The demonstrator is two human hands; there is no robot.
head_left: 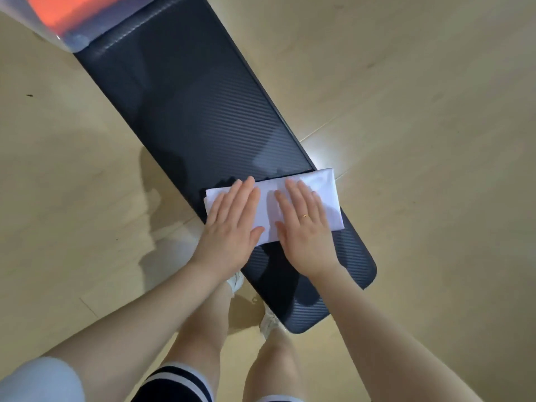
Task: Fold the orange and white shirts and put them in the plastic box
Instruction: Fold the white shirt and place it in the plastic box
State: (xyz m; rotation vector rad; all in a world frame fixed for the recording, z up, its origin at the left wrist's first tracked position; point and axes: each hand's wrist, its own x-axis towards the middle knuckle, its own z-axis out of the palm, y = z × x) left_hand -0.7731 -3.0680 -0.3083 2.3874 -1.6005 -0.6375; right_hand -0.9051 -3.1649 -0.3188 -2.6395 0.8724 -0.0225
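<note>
- White shirt (301, 195) folded into a compact rectangle, lying across the near part of a long dark ribbed worktop (203, 117); its right end sticks out a bit past the worktop's right edge.
- Left hand (232, 224) flat on the left half of the shirt, fingers straight and together, palm down, pressing; heel of the hand hangs off the shirt's near edge.
- Right hand (304, 224) flat on the middle of the shirt, fingers straight, slightly spread, palm down; ring (304, 216) on one finger.
- The two hands sit side by side, close, not touching; neither grips anything.
- Plastic box (58, 33) at far end of the worktop, top-left corner of view, translucent, only partly in frame.
- Orange shirt (63, 10) inside the box, seen through the wall as an orange blur; fold state can't be told.
- Worktop runs diagonally from top left to bottom right, rounded near corners, over a light wooden floor (420, 111).
- Person stands at the near end: bare forearms, bare legs, dark shorts (177, 384) with white stripes, white shoes (268, 320) beside the worktop edge.
- White sleeve (40, 381) at bottom left.
</note>
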